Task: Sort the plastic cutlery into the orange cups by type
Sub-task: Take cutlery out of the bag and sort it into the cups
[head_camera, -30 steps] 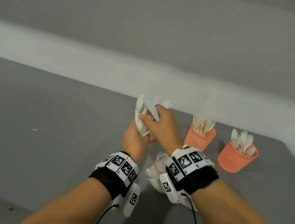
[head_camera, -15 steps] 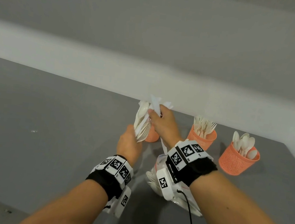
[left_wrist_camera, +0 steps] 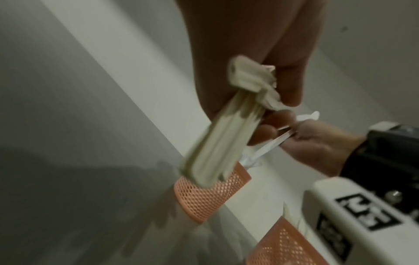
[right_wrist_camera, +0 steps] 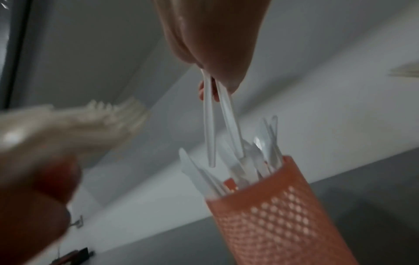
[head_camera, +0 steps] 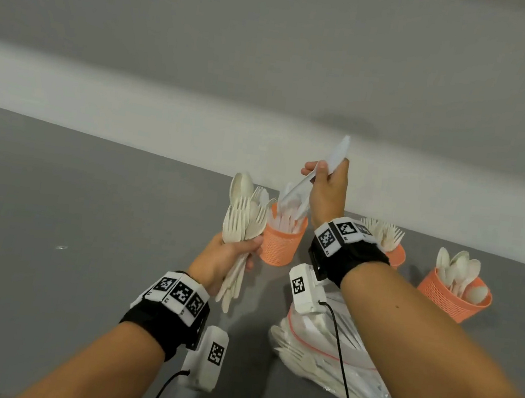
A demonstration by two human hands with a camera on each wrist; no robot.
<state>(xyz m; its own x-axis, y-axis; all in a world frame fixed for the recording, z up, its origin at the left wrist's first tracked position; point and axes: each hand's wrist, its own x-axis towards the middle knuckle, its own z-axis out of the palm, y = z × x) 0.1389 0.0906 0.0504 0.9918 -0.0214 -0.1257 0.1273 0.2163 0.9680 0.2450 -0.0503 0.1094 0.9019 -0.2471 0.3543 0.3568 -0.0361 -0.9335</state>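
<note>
My right hand (head_camera: 324, 181) pinches two white plastic knives (head_camera: 333, 161) (right_wrist_camera: 209, 123), handles pointing down over an orange mesh cup (head_camera: 280, 244) (right_wrist_camera: 278, 213) that holds several knives. Left of that cup, my left hand (head_camera: 230, 257) grips a bundle of cream forks and spoons (head_camera: 245, 216) (left_wrist_camera: 217, 143), heads up. A second orange cup (head_camera: 394, 256) behind my right wrist holds forks. A third orange cup (head_camera: 454, 296) at the right holds spoons.
A clear zip bag (head_camera: 331, 356) with more cutlery lies on the grey table (head_camera: 55, 206) under my right forearm. A white wall (head_camera: 196, 131) runs along the table's back edge. The table's right edge lies just past the spoon cup.
My right hand drew the knives out of the bundle and carried them right and up, over the knife cup. My left hand lowered slightly with the remaining bundle.
</note>
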